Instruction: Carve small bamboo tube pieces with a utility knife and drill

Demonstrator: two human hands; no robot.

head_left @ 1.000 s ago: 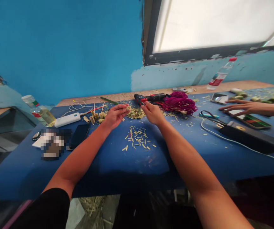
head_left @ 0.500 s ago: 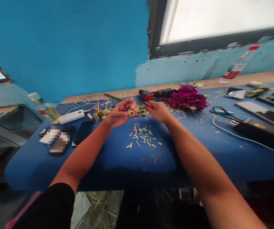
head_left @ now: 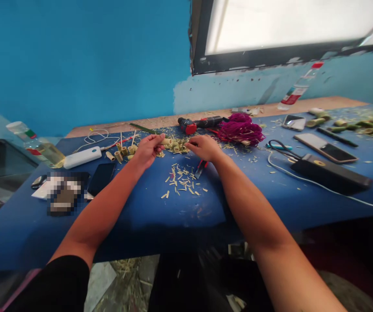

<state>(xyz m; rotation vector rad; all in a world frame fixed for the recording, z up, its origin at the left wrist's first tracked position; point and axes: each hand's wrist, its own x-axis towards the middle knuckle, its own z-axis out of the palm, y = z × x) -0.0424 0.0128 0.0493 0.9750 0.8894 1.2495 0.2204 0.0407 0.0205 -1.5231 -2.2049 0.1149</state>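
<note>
My left hand (head_left: 150,150) is closed around a short bamboo tube (head_left: 166,141), whose open end faces right. A small gap to the right, my right hand (head_left: 205,147) has its thumb and forefinger pinched together; whether anything is between them is too small to see. Under its curled lower fingers hangs a red-handled utility knife (head_left: 201,169), blade pointing down toward the table. Thin bamboo slivers (head_left: 183,180) lie scattered below both hands. Several cut bamboo tubes (head_left: 121,152) stand and lie left of my left hand.
Behind my hands are a black-and-red power drill (head_left: 189,125) and a bundle of magenta yarn (head_left: 241,130). Phones (head_left: 325,147), a black power strip (head_left: 331,173) and a bottle (head_left: 300,89) are at right. A white charger (head_left: 82,157) and an oil-coloured bottle (head_left: 38,145) are at left.
The knife has swung from pointing left at the tube to hanging downward under my right hand. My left hand has turned the tube sideways. The view has shifted right.
</note>
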